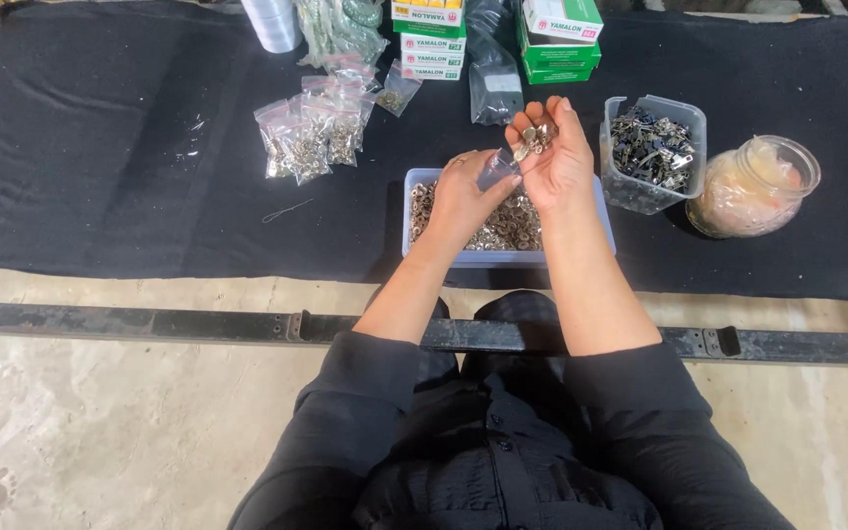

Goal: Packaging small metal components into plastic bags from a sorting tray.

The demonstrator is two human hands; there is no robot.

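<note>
Eyelets [534, 137] lie cupped in the right hand [554, 157] as the left hand [465, 191] pinches an unfilled bag [496, 169]; several filled bags [311, 137] lie aside, the tray [412, 186] remains full.

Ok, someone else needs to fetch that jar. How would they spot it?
Look at the black cloth, right-hand end. Beside the clear square tub of dark metal clips stands the jar: round clear glass, pale contents, no lid.

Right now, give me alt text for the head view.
A right hand cups small metal fasteners above a blue tray of them, while the left hand holds a small clear bag on black cloth.
</note>
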